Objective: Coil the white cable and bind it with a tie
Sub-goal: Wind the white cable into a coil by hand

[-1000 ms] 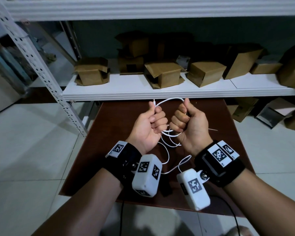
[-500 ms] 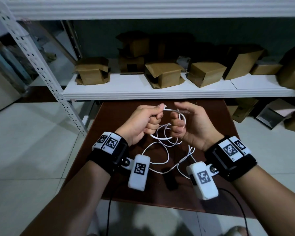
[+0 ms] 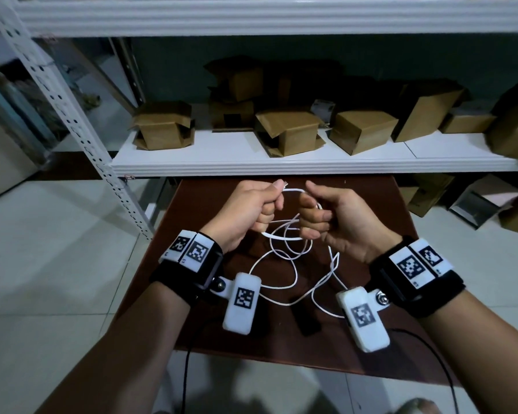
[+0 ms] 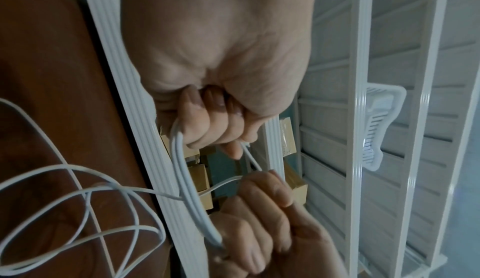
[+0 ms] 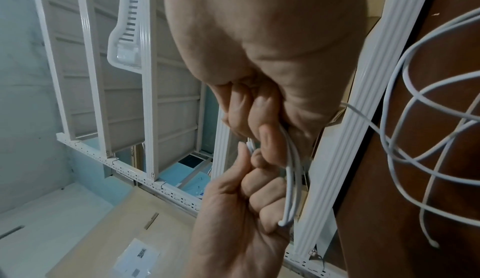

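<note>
The white cable [image 3: 284,255] runs between my two hands above the brown table [image 3: 204,198], and its loose loops hang down and sprawl on the tabletop. My left hand [image 3: 277,198] is fisted round several strands, its thumb and forefinger pinching a stretch near the connector end [image 3: 285,183]. My right hand [image 3: 308,210] faces it a little apart, fingers curled round the same strands. In the left wrist view the bunched cable [image 4: 187,179] leads from my left hand [image 4: 207,130] down to the right one. The right wrist view shows my right hand [image 5: 262,138] holding the cable [image 5: 293,169].
A dark strip [image 3: 305,321], possibly the tie, lies on the table near my wrists. Just beyond the hands juts a white shelf edge [image 3: 281,168] carrying several cardboard boxes [image 3: 287,130]. A perforated white upright [image 3: 72,115] stands to the left. Tiled floor surrounds the table.
My hands have turned from upright fists and dropped lower, drifting slightly apart. The arch of cable above them is gone, and more loops now lie spread on the table.
</note>
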Motion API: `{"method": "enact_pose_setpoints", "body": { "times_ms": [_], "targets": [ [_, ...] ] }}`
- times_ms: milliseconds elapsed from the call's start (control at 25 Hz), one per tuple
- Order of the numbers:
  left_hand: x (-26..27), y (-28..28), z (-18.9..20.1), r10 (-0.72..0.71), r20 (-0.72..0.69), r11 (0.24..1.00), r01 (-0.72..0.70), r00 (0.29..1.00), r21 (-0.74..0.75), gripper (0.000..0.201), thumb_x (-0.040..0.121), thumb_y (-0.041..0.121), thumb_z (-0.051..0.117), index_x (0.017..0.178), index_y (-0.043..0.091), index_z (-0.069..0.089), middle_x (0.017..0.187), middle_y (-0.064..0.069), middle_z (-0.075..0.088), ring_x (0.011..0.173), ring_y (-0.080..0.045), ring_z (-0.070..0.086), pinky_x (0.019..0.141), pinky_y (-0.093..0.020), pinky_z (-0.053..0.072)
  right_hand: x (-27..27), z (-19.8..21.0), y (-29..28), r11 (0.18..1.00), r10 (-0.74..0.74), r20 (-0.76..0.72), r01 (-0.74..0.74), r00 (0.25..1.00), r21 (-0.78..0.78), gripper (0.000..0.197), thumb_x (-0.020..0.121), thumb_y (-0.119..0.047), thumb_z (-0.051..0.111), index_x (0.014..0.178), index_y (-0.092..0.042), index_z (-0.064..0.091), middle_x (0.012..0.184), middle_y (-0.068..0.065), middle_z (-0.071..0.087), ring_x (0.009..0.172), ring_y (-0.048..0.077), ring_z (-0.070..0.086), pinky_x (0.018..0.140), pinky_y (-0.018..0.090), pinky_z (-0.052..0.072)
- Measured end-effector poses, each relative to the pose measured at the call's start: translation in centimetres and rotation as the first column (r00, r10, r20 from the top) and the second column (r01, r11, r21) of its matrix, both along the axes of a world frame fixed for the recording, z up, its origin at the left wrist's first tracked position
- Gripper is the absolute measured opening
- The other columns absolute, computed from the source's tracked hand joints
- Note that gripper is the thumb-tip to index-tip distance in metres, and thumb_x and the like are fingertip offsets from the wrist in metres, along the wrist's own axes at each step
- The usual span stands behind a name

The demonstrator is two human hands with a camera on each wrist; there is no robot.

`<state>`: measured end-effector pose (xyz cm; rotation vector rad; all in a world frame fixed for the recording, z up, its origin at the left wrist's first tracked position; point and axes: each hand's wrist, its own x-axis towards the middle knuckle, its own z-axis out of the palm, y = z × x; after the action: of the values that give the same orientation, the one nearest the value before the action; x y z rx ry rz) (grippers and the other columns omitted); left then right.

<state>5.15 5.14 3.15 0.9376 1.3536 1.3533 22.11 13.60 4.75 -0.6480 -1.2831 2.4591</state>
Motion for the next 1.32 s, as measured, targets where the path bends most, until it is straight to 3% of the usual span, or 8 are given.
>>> {"method": "enact_pose_setpoints", "body": {
  "times_ms": [160, 240, 320, 480, 720, 960, 1200, 1320],
  "targets": [
    [0.2, -0.1, 0.0, 0.0, -0.064, 0.997, 0.005, 0.998, 0.08, 0.018, 0.112, 0.022, 0.045, 0.121, 0.011, 0.057, 0.051, 0.009, 0.029, 0.041, -0.005, 0.021, 0.04, -0.016, 0.018, 0.5, 0.0, 0.0, 0.995, 0.033, -0.037, -0.029, 0.999, 0.098, 0.044, 0.106, -0.026, 0.038, 0.064, -0.017, 0.037, 0.05, -0.004, 0.02, 0.048, 0.016, 0.008, 0.055, 0.033, 0.029],
    [0.2, -0.4, 0.0, -0.068, -0.062, 0.993, 0.073, 0.996, 0.091, 0.036, 0.113, 0.021, 0.043, 0.148, 0.024, 0.048, 0.055, 0.007, 0.027, 0.046, -0.007, 0.021, 0.041, -0.019, 0.017, 0.7, -0.2, 0.1, 0.989, 0.063, -0.044, -0.057, 0.997, 0.136, 0.043, 0.105, -0.022, 0.038, 0.062, -0.018, 0.034, 0.05, -0.004, 0.02, 0.046, 0.017, 0.008, 0.055, 0.037, 0.023],
    [0.3, -0.6, -0.3, -0.17, -0.039, 0.984, 0.172, 0.985, 0.054, 0.045, 0.114, 0.021, 0.038, 0.158, 0.032, 0.04, 0.057, 0.007, 0.024, 0.047, -0.007, 0.019, 0.042, -0.02, 0.014, 0.8, -0.5, 0.1, 0.981, 0.103, -0.038, -0.095, 0.994, 0.169, 0.041, 0.103, -0.021, 0.041, 0.062, -0.019, 0.033, 0.049, -0.004, 0.02, 0.044, 0.015, 0.008, 0.056, 0.039, 0.018],
    [0.2, -0.7, -0.8, -0.29, 0.013, 0.956, 0.29, 0.957, -0.052, 0.035, 0.114, 0.022, 0.033, 0.136, 0.016, 0.06, 0.054, 0.008, 0.024, 0.043, -0.003, 0.018, 0.04, -0.019, 0.012, 0.6, -0.8, -0.2, 0.966, 0.136, -0.008, -0.131, 0.991, 0.224, 0.041, 0.099, -0.021, 0.045, 0.06, -0.019, 0.034, 0.047, -0.006, 0.023, 0.041, 0.012, 0.013, 0.05, 0.033, 0.022],
    [0.7, 0.0, -1.0, -0.096, -0.066, 0.995, 0.097, 0.993, 0.011, 0.028, 0.115, 0.023, 0.032, 0.092, 0.012, 0.044, 0.052, 0.007, 0.028, 0.039, -0.003, 0.019, 0.038, -0.014, 0.018, 0.2, -0.8, -0.1, 0.976, 0.007, 0.03, -0.013, 1.0, 0.218, 0.042, 0.102, -0.024, 0.046, 0.062, -0.017, 0.034, 0.052, -0.004, 0.019, 0.044, 0.015, 0.011, 0.054, 0.036, 0.017],
    [1.8, 0.1, -1.3, -0.018, -0.16, 0.997, 0.029, 0.987, 0.066, 0.032, 0.115, 0.026, 0.034, 0.085, 0.017, 0.043, 0.051, 0.008, 0.032, 0.041, -0.005, 0.022, 0.038, -0.019, 0.019, -0.2, -0.6, -0.1, 0.916, -0.196, 0.141, 0.13, 0.97, 0.381, 0.035, 0.103, -0.026, 0.057, 0.073, -0.008, 0.056, 0.056, 0.004, 0.027, 0.046, 0.016, 0.025, 0.045, 0.025, 0.029],
    [2.2, 0.2, -2.1, -0.063, -0.421, 0.995, 0.088, 0.905, 0.042, 0.03, 0.109, 0.026, 0.048, 0.087, 0.012, 0.062, 0.05, 0.011, 0.047, 0.043, -0.006, 0.036, 0.045, -0.021, 0.029, 0.3, -0.9, 0.6, 0.812, -0.205, 0.287, -0.001, 0.936, 0.584, 0.048, 0.105, -0.039, 0.057, 0.066, -0.01, 0.061, 0.056, 0.01, 0.043, 0.037, 0.018, 0.038, 0.04, 0.021, 0.035],
    [2.0, 0.5, -2.6, -0.113, -0.418, 0.988, 0.146, 0.901, 0.047, 0.025, 0.098, 0.034, 0.05, 0.088, 0.027, 0.072, 0.063, -0.005, 0.048, 0.053, -0.018, 0.037, 0.052, -0.03, 0.028, 0.6, -0.8, 0.5, 0.81, -0.187, 0.349, -0.056, 0.918, 0.583, 0.052, 0.105, -0.039, 0.058, 0.063, -0.009, 0.059, 0.047, 0.003, 0.038, 0.039, 0.015, 0.033, 0.042, 0.022, 0.033]
  ]
}}
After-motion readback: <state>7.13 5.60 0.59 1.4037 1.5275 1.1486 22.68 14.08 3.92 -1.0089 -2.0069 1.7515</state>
